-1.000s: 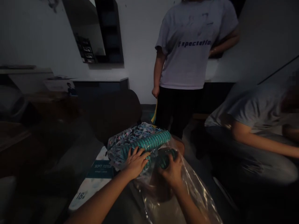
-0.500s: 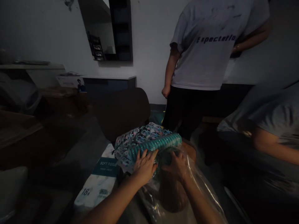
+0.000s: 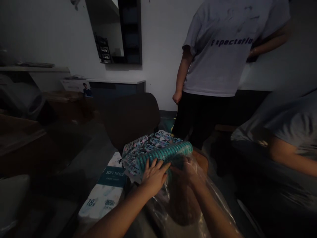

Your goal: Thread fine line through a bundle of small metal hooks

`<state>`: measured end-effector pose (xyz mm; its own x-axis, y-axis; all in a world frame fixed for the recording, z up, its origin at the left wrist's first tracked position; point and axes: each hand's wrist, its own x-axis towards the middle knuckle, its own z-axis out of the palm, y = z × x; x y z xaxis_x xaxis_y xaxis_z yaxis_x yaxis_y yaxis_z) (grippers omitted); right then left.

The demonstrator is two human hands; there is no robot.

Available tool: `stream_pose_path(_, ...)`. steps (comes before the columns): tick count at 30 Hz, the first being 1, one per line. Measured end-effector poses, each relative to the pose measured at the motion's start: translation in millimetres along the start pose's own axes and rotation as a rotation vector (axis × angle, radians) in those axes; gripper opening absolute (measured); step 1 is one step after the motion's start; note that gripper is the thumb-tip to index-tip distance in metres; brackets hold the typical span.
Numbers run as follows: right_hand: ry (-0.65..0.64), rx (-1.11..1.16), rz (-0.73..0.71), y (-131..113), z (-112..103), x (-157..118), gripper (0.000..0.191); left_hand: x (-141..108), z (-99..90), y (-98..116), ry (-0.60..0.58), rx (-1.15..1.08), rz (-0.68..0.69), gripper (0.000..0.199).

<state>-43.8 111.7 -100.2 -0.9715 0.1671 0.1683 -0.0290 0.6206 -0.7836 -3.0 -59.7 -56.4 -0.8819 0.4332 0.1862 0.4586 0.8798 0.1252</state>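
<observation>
A ribbed teal roll-shaped stack (image 3: 165, 152) lies slantwise on a patterned packet (image 3: 158, 140), with clear plastic around its near side. My left hand (image 3: 154, 177) rests with fingers spread against the near side of the stack. Inside or beneath the clear plastic bag (image 3: 210, 205) is my right hand (image 3: 189, 170), near the right end of the stack; its fingers are partly blurred by the plastic, and what they hold, if anything, cannot be made out. A white and teal soft tissue pack (image 3: 106, 191) lies left of my left hand.
A dark chair back (image 3: 131, 119) rises behind the packet. One person (image 3: 215, 59) stands beyond it, and another person (image 3: 294, 142) is bent at the right. Cardboard boxes (image 3: 19, 145) are at the left, a cabinet (image 3: 119, 91) by the wall.
My right hand has shifted slightly within the plastic, its fingers nearer the stack, and the plastic has moved over it. My left hand stays nearly in place.
</observation>
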Motion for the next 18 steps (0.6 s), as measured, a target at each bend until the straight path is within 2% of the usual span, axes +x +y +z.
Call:
stream_pose_path(2,0.019,-0.027,0.030,-3,-1,0,0.080,0,0.3,0,0.002,0.008,0.000,0.044)
stream_pose_path(4,0.030,-0.039,0.027,-5,-3,0,0.085,0,0.7,0,0.004,0.015,-0.001,0.045)
stream_pose_path(7,0.022,-0.004,-0.056,0,-11,-1,0.076,1,0.6,0,0.000,0.025,0.000,0.049)
stream_pose_path(12,-0.010,0.124,-0.238,28,-22,-11,0.070,3,-1.1,0,-0.020,0.023,0.004,0.046)
stream_pose_path(15,0.006,0.197,-0.225,40,-14,-22,0.072,4,-3.1,0,-0.037,0.013,0.002,0.046)
stream_pose_path(18,0.034,0.255,-0.141,41,-5,-31,0.076,4,-5.5,0,-0.059,-0.006,0.008,0.046)
